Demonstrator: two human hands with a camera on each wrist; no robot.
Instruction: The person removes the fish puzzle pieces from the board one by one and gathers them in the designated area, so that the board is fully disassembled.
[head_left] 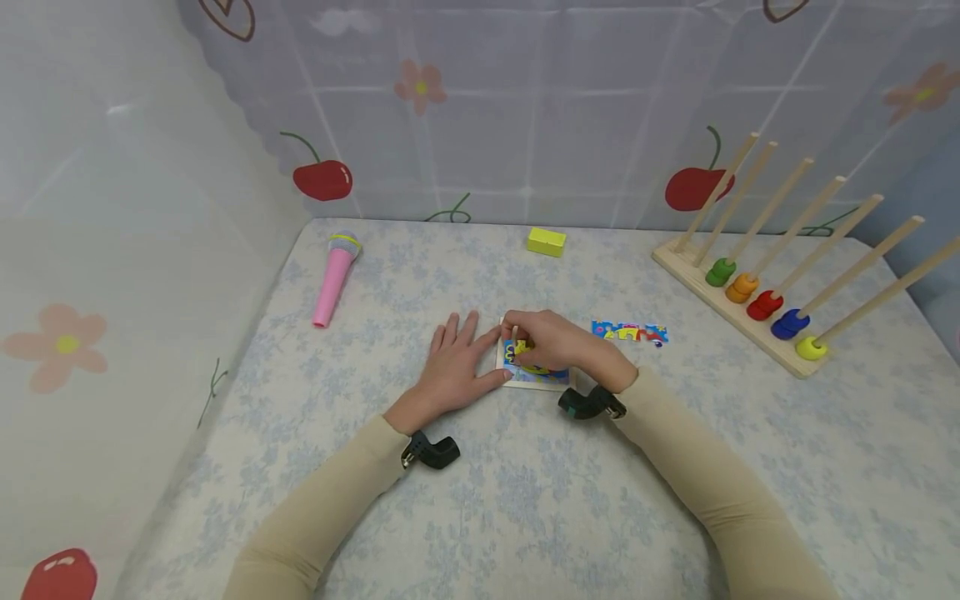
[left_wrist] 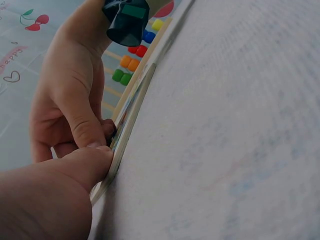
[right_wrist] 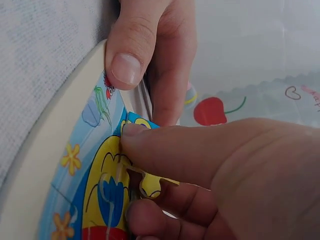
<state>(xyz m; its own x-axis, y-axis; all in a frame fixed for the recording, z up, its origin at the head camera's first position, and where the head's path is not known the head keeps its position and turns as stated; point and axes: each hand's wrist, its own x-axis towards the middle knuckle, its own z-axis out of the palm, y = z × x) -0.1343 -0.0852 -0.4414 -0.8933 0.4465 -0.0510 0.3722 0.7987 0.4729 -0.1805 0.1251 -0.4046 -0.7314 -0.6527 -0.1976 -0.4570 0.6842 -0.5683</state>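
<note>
A jigsaw puzzle board (head_left: 534, 386) with a pale frame lies on the table, its picture blue and yellow. My left hand (head_left: 457, 371) lies spread at the board's left side, thumb and index finger touching the frame. Above the picture, my right hand (head_left: 551, 340) pinches a yellow and blue puzzle piece (right_wrist: 150, 186) between thumb and fingers, tilted against the picture. The right hand partly covers the board in the head view. Several joined-looking puzzle pieces (head_left: 628, 332) lie to the right of the board. The left wrist view shows the frame's edge (left_wrist: 134, 107) low, from the side.
A pink toy microphone (head_left: 333, 279) lies at the back left. Near the back edge sits a yellow block (head_left: 547, 242). On the right stands a wooden peg rack (head_left: 738, 312) with tall sticks and coloured beads. Patterned curtains hang behind and at the left.
</note>
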